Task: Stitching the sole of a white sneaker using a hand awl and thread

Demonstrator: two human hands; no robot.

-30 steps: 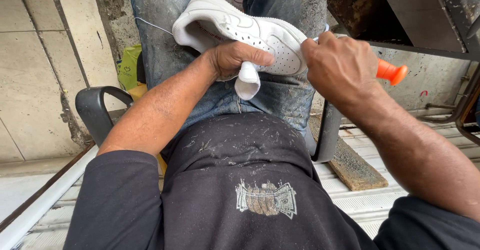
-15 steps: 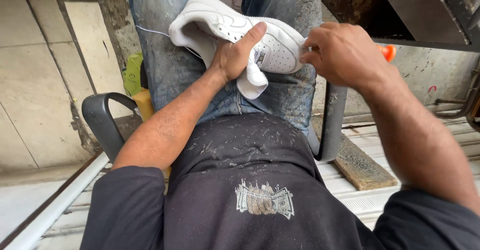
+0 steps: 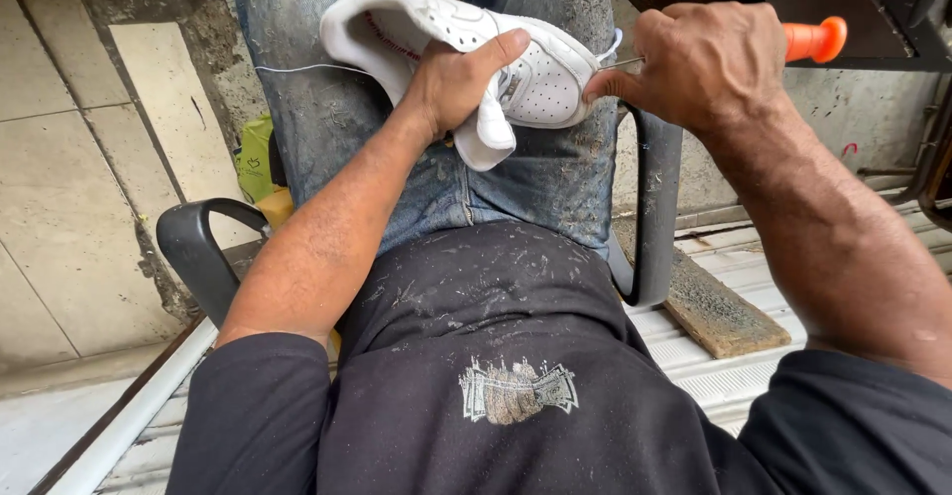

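Just one camera here, strapped to my head and tilted steeply down over my chest and lap. It sits close: my black shirt (image 3: 496,386) fills the bottom of the frame, my jeans (image 3: 476,148) run up the middle, and both forearms come in from the lower corners toward the top centre. The tiled floor (image 3: 69,207) shows at the left edge, a chair armrest (image 3: 203,257) at lower left. No second view, so nothing overlaps.

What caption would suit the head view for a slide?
Left hand steadies a white sneaker on the lap while right hand pushes an orange-handled awl into its toe.
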